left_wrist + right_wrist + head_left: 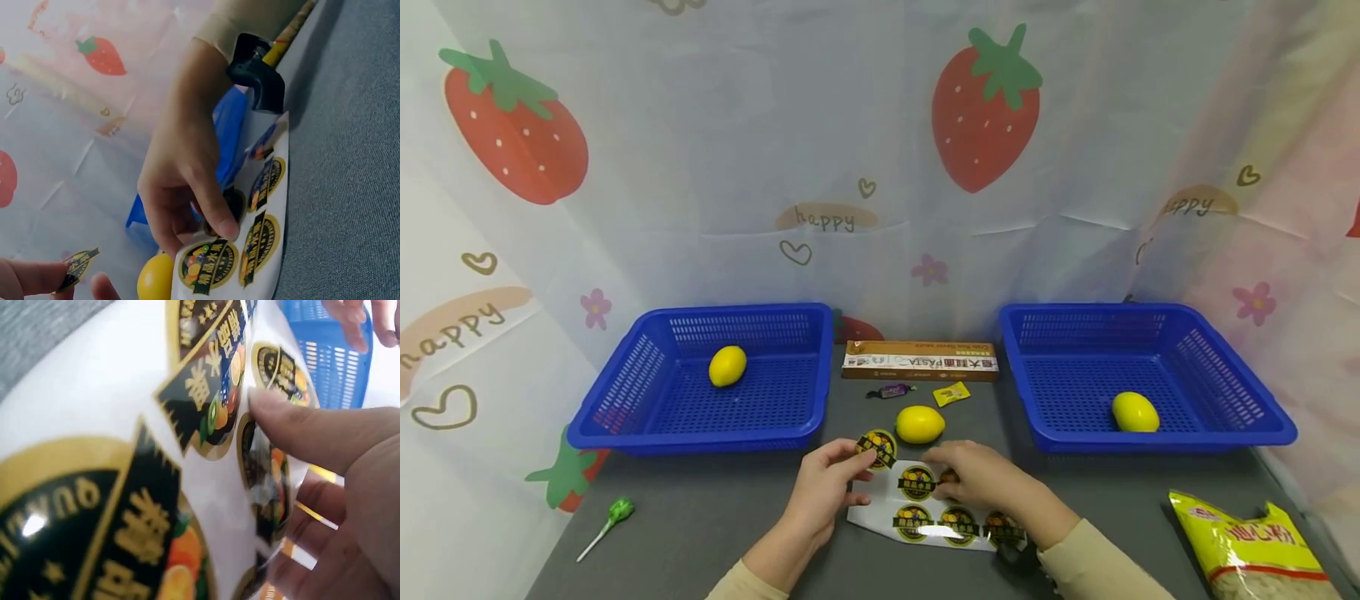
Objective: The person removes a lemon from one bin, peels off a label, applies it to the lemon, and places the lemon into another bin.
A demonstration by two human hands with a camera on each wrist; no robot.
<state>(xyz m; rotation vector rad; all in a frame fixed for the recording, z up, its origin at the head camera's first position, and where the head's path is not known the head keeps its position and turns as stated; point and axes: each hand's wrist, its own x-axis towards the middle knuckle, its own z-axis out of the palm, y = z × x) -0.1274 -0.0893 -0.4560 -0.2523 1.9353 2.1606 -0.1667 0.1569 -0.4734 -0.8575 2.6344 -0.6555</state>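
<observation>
A round black-and-gold fruit sticker (880, 448) is pinched between the thumb and a finger of my left hand (822, 492). The white sticker sheet (880, 500), with several more round stickers on it, lies tilted over the grey table. My right hand (981, 479) grips its upper edge, thumb on the printed face and the other fingers behind, as the right wrist view shows. A bare strip of backing lies beside my left fingers. Just beyond the sheet a yellow lemon (921, 425) rests on the table.
Blue baskets stand left (700, 440) and right (1150, 437), with a lemon in each. Between them lie a long pasta box (921, 361), a purple candy (892, 391) and a yellow packet (951, 393). A green lollipop (620, 510) lies left, a yellow bag (1255, 542) right.
</observation>
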